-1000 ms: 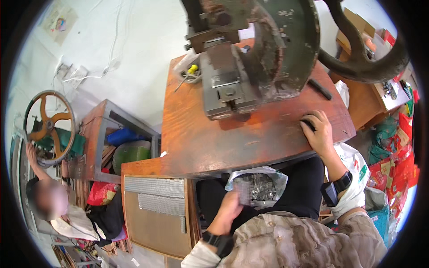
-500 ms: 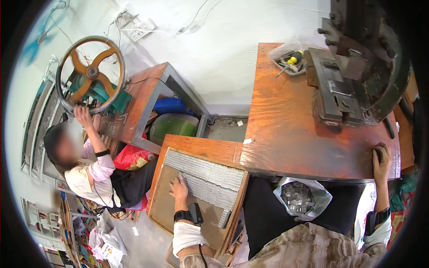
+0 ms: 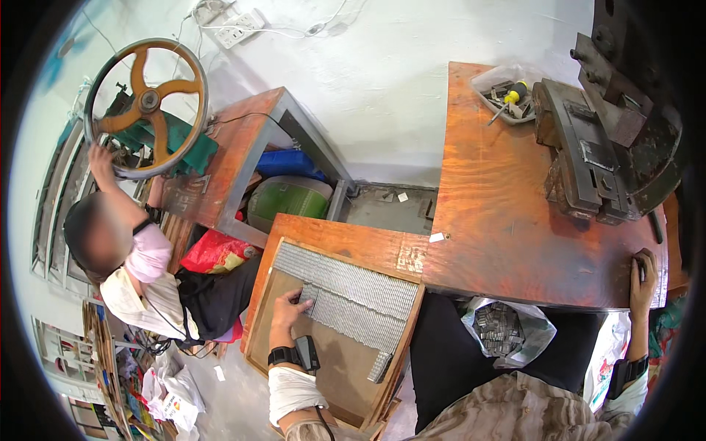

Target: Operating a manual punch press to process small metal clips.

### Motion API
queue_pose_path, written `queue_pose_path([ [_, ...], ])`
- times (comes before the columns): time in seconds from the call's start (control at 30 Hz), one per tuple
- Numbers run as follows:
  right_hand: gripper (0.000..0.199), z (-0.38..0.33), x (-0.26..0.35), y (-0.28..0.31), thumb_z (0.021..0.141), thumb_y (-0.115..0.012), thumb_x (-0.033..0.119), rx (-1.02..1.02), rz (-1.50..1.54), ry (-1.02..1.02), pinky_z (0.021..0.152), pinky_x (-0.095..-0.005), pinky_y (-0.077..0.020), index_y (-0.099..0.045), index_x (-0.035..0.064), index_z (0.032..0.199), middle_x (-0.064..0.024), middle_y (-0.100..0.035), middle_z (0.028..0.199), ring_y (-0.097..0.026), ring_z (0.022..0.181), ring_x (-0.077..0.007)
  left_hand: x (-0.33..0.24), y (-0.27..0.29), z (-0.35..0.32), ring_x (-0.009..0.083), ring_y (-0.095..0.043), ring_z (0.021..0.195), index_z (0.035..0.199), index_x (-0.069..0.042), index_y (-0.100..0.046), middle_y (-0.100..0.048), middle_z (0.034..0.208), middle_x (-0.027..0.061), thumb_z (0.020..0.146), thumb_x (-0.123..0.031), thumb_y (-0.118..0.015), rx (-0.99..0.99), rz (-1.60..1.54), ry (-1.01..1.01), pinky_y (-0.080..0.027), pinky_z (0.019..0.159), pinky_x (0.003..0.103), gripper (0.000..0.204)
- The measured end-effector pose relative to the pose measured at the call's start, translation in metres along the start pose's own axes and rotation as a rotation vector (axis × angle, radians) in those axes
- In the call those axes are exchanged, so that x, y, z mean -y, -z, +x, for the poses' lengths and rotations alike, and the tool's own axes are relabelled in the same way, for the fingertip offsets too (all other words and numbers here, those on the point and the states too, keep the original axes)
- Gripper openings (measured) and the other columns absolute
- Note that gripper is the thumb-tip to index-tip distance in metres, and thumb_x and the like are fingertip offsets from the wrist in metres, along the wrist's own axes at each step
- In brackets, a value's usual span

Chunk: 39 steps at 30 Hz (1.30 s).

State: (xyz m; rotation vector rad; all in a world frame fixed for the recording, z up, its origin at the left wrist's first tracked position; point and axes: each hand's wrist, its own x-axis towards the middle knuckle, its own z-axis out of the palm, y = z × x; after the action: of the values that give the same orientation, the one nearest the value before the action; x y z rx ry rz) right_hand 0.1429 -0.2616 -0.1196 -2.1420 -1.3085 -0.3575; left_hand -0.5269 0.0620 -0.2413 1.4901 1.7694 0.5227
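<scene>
My left hand [image 3: 287, 312] is over the shallow wooden tray [image 3: 259, 345], thumb and fingers apart, its fingertips by the left end of the lower rows of small grey metal pieces [image 3: 346, 294]. The pieces lie in tight rows across the tray's far part. A short stack of them stands near its right side. At the right end of the wooden workbench [image 3: 500, 242], my right hand [image 3: 643, 283] has its fingers curled round something dark that is mostly hidden. An open bag of loose metal pieces [image 3: 500, 331] sits between my legs.
A heavy press [image 3: 588, 158] stands on the bench at right. Beside it is a plastic tub [image 3: 493, 77] with a yellow-black screwdriver [image 3: 515, 94]. At left, a co-worker [image 3: 140, 272] grips a large handwheel [image 3: 149, 101]. A power strip [image 3: 239, 28] hangs on the wall.
My left hand has drawn back slightly left at the end of the rows. My right hand stays by the bench edge. The handwheel has turned, and the whole view has shifted.
</scene>
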Motion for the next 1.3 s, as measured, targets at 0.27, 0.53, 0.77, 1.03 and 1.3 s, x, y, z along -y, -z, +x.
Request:
queue_pose_path([
  [0.27, 0.008, -0.002, -0.001, 0.000, 0.082, -0.051, -0.002, -0.015, -0.017, 0.004, 0.081, -0.0336, -0.0406, -0.055, -0.0047, 0.088, -0.0170, -0.054, 0.096, -0.053, 0.087, -0.0299, -0.027, 0.002, -0.006, 0.0271, -0.062, 0.095, 0.112, 0.006, -0.057, -0.063, 0.104, 0.0223, 0.064, -0.007, -0.078, 0.021, 0.136, 0.023, -0.049, 0.084, 0.033, 0.055],
  [0.53, 0.009, 0.002, 0.004, -0.002, 0.081, -0.051, -0.003, -0.009, -0.026, 0.017, 0.081, -0.0333, -0.0409, -0.055, -0.0048, 0.089, -0.0171, -0.054, 0.096, -0.053, 0.089, -0.0301, 0.014, 0.007, 0.008, 0.0337, -0.063, 0.091, 0.110, 0.008, -0.058, -0.063, 0.096, 0.0259, 0.059, -0.015, -0.073, -0.031, 0.430, -0.137, -0.049, 0.081, 0.035, 0.058],
  [0.77, 0.009, -0.004, 0.002, 0.008, 0.079, -0.053, -0.002, -0.042, -0.023, -0.016, 0.081, -0.0346, -0.0417, -0.056, -0.0036, 0.088, -0.0168, -0.054, 0.094, -0.054, 0.089, -0.0313, -0.002, -0.003, 0.008, 0.0331, -0.065, 0.072, 0.087, 0.009, -0.065, -0.064, 0.075, 0.0240, 0.057, -0.016, -0.069, -0.226, 0.412, 0.030, -0.050, 0.066, 0.039, 0.039],
  [1.03, 0.013, 0.012, 0.043, 0.009, 0.067, -0.065, 0.004, -0.114, -0.005, 0.052, 0.073, -0.0404, -0.0453, -0.060, 0.0003, 0.078, -0.0141, -0.057, 0.086, -0.053, 0.085, -0.0339, -0.193, -0.016, -0.073, 0.0185, -0.060, 0.066, 0.088, 0.014, -0.061, -0.062, 0.077, 0.0122, 0.064, 0.005, -0.059, 0.034, -0.408, -0.192, -0.049, 0.061, 0.028, 0.025],
  [1.3, 0.014, 0.007, 0.028, 0.022, 0.067, -0.065, 0.005, -0.150, 0.059, 0.065, 0.074, -0.0386, -0.0464, -0.061, 0.0010, 0.080, -0.0136, -0.057, 0.088, -0.053, 0.083, -0.0322, -0.460, -0.162, -0.137, 0.0129, -0.059, 0.063, 0.086, 0.009, -0.065, -0.064, 0.071, 0.0099, 0.064, -0.013, -0.070, 0.402, -0.111, -0.625, -0.047, 0.059, 0.027, 0.032],
])
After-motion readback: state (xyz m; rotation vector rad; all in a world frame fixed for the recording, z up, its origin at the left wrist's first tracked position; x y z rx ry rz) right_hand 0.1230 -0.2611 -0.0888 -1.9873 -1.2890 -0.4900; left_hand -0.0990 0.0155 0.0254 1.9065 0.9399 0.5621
